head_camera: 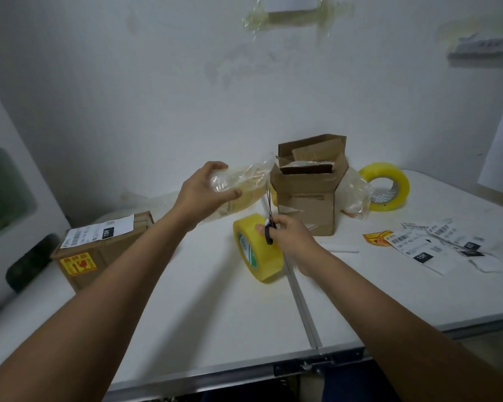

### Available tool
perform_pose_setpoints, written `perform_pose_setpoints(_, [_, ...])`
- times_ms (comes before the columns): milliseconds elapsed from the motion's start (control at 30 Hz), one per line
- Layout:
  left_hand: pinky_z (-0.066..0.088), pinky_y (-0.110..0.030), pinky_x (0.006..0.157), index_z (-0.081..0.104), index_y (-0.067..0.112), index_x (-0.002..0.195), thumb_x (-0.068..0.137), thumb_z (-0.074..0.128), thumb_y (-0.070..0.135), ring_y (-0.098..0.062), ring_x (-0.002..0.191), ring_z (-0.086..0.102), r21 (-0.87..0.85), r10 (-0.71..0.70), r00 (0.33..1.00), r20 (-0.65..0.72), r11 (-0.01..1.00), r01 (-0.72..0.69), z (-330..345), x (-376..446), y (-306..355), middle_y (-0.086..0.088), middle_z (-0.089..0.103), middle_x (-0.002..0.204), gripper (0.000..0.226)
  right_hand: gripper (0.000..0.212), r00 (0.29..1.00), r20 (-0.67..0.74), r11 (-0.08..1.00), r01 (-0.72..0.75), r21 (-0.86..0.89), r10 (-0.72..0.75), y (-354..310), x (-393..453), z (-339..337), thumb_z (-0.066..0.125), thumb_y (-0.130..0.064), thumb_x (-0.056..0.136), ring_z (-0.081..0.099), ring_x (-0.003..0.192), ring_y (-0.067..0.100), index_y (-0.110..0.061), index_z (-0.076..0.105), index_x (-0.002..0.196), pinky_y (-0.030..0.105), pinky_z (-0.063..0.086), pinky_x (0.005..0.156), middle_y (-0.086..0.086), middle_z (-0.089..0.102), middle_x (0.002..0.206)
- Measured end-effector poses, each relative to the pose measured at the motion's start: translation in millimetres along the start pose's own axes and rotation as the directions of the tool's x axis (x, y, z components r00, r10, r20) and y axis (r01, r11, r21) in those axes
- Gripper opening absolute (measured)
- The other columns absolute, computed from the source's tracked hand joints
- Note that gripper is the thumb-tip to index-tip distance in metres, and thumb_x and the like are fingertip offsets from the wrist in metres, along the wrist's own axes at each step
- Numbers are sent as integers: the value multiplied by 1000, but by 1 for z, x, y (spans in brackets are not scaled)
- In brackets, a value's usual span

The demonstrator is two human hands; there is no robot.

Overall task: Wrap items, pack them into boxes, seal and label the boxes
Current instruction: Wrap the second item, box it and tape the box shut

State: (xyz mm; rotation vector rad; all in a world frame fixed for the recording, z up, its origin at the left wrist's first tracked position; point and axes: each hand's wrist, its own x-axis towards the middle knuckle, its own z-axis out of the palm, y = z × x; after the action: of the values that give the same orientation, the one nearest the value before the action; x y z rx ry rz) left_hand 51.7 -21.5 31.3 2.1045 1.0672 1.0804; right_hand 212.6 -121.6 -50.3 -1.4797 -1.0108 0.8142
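My left hand [206, 188] holds up a bundle wrapped in clear plastic film [244, 177] above the white table [186, 300]. My right hand [291, 236] grips black-handled scissors [269, 216], blades pointing up to the film's right end. Just below the scissors a yellow tape roll [259, 250] stands on edge. An open cardboard box [308, 187], flaps up, stands behind the hands. A sealed cardboard box [99, 248] with a shipping label and a red-yellow sticker sits at the left.
A second yellow tape roll [385, 190] stands at the back right beside crumpled clear plastic [355, 195]. Shipping labels [436, 245] and a yellow sticker [375, 237] lie at the right. A metal seam [302, 309] runs down the table. Wall close behind.
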Motion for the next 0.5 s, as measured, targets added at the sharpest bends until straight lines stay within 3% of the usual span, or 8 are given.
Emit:
perform_pose_setpoints(167, [41,-21,66,56,37,120,74,83,38,-11,97,53,2,13,999,37,1000,-13,-1,9,12,14,55,121,54,36,999,-30,997,-28,-73,26,-5,8,3,73,-41,84,62,106,24,-15,65,108,44,50,97,5,66,111])
perform_pose_setpoints(267, [43,-21,67,56,42,117,73,83,41,-12,99,56,-7,3,997,78,1000,-2,-8,11,9,14,57,120,52,25,998,57,997,-27,-66,31,-1,9,-4,72,-41,84,64,103,23,-23,64,99,41,52,96,2,67,107])
perform_pose_setpoints(367, [45,-20,68,55,45,116,73,83,41,-9,98,58,-15,16,993,115,1000,-15,-11,11,8,15,56,121,52,25,988,141,994,-45,-100,59,0,8,-26,64,-34,93,63,82,16,-18,66,112,28,53,78,1,66,93])
perform_pose_setpoints(467, [45,-19,71,56,43,117,73,84,37,-7,98,57,-14,55,990,126,998,-54,-15,13,9,18,56,120,53,25,978,209,985,28,-171,8,-12,4,-57,58,-22,96,59,75,10,-15,67,119,25,50,77,-3,65,87])
perform_pose_setpoints(500, [46,-20,73,56,44,116,73,85,36,-8,99,57,-13,63,989,135,998,-62,-16,14,8,19,57,120,53,23,974,227,975,53,-216,-2,-19,2,-68,58,-18,96,58,74,7,-14,68,117,19,48,75,-3,65,88])
